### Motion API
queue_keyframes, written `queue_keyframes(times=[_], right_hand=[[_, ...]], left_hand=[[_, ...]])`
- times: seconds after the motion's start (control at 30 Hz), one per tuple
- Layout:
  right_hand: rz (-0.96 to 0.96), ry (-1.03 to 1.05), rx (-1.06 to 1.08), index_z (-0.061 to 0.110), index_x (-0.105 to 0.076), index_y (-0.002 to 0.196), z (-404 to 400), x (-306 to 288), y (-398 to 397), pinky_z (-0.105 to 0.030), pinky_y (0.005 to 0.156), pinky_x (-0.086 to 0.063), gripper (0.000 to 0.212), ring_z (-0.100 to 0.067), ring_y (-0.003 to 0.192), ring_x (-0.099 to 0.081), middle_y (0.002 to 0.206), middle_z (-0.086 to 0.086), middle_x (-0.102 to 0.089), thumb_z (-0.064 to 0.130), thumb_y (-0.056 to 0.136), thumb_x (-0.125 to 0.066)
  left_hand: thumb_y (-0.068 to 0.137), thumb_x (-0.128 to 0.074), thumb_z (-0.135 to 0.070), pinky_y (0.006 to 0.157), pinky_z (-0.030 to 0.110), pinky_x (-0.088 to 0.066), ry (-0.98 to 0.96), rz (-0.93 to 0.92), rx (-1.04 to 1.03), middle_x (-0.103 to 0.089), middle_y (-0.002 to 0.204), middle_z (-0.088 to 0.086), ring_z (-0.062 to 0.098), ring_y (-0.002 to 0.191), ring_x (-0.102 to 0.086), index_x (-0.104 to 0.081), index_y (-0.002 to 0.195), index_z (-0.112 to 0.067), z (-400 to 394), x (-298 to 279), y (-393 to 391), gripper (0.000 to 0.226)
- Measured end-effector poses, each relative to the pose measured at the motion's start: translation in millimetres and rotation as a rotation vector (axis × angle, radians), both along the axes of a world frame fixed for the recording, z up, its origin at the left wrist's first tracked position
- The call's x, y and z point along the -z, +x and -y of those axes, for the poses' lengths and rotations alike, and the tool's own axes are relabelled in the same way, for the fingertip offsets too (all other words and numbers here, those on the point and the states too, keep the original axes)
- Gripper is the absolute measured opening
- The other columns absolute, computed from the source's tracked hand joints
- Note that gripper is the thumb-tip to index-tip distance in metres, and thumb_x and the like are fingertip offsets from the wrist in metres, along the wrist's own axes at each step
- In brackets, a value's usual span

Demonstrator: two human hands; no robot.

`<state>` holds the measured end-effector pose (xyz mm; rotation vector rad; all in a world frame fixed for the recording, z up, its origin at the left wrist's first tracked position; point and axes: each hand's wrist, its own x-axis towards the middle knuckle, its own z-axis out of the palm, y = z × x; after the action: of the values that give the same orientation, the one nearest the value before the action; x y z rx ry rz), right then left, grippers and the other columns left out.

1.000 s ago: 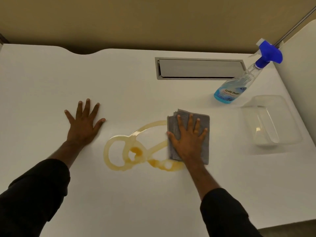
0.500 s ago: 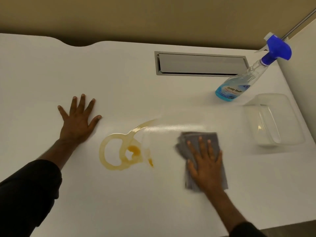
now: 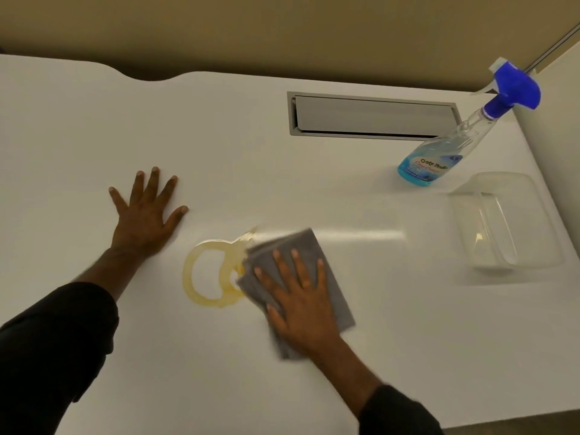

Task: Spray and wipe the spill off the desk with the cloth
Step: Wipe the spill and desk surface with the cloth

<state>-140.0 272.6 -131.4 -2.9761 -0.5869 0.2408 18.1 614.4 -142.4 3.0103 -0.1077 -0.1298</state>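
A yellow-brown spill [image 3: 205, 271] forms a ring on the white desk [image 3: 94, 136]. My right hand [image 3: 301, 296] presses flat on a folded grey cloth [image 3: 292, 246], whose left edge covers the spill's right side. A wet streak runs to the right of the cloth. My left hand [image 3: 146, 215] lies flat and spread on the desk, left of the spill, holding nothing. The spray bottle [image 3: 439, 155], with blue liquid and a blue trigger head, stands at the back right, away from both hands.
A clear plastic container [image 3: 502, 224] sits on the desk at the right, just in front of the bottle. A grey recessed hatch [image 3: 370, 116] lies in the desk at the back. A wall panel rises at the far right.
My right hand slid the cloth right and towards me, wiping away the spill's right part, and has now moved it back left onto the spill's right edge. The left hand stayed put.
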Motion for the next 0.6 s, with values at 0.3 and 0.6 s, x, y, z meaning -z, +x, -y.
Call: queue_keyframes(times=[0.3, 0.6], right_hand=[[-0.093, -0.15, 0.418, 0.043, -0.008, 0.161, 108, -25, 67, -0.065, 0.118, -0.024, 0.072, -0.036, 0.157, -0.013, 0.172, -0.008, -0.011, 0.055, 0.092, -0.028], [-0.011, -0.023, 0.122, 0.048, -0.022, 0.157, -33, -10, 89, -0.069, 0.12, -0.01, 0.072, -0.033, 0.159, -0.007, 0.172, -0.001, -0.011, 0.051, 0.088, -0.042]], left_hand=[[0.094, -0.015, -0.066, 0.111, 0.068, 0.006, -0.002, 0.004, -0.007, -0.002, 0.166, 0.002, 0.026, 0.152, 0.003, -0.007, 0.155, -0.034, 0, 3, 0, 0.07], [0.095, -0.017, -0.067, 0.111, 0.068, 0.003, -0.008, 0.03, 0.005, -0.004, 0.165, 0.002, 0.025, 0.152, 0.002, -0.007, 0.155, -0.036, -3, 8, 2, 0.069]])
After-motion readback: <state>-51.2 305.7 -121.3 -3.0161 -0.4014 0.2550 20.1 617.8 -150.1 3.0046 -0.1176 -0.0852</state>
